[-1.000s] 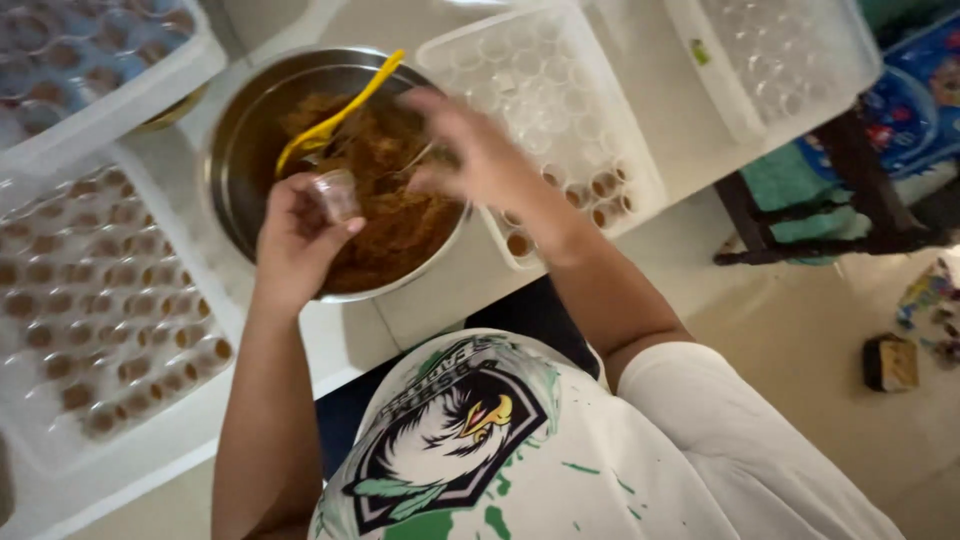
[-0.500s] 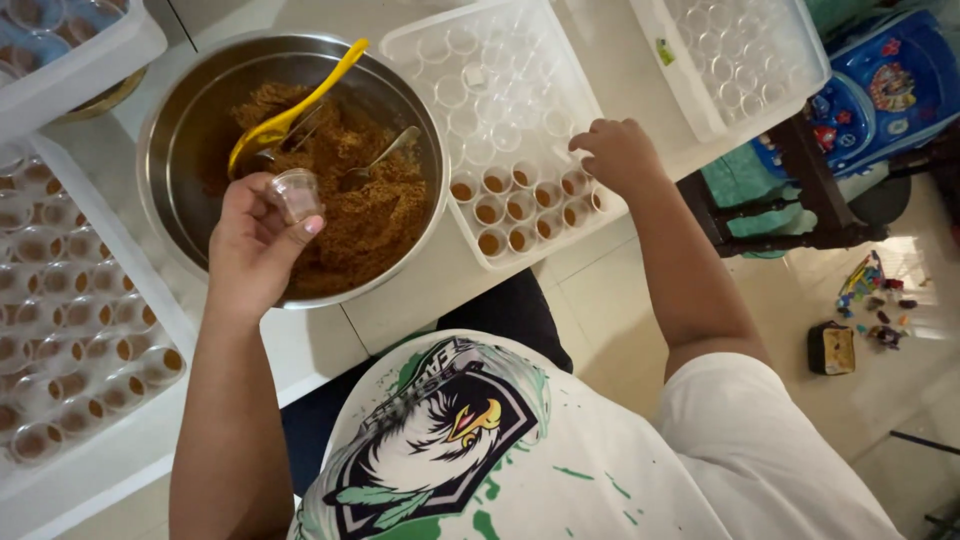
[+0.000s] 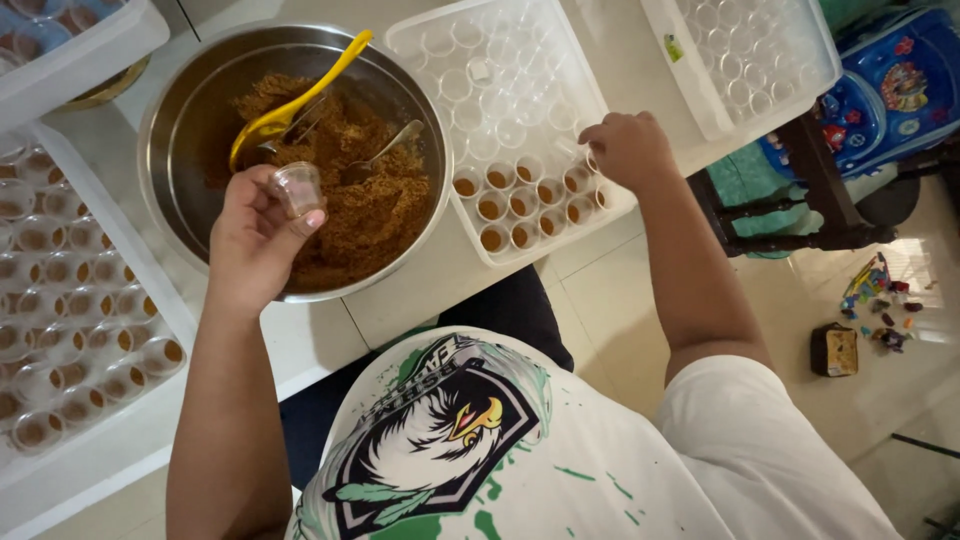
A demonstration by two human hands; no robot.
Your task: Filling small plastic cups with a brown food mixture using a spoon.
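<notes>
Cup (image 3: pixel 298 188), small, clear plastic, empty, pinched in left hand (image 3: pixel 252 240) fingertips, right hand (image 3: pixel 628 148) loosely curled over tray (image 3: pixel 520 60) edge, gripping nothing visible.

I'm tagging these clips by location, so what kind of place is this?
Probably a home rather than a factory: a white table over a tiled floor, with scattered toys and a child's blue bag nearby. On it stand a steel bowl of brown mix and trays of small cups.
</notes>
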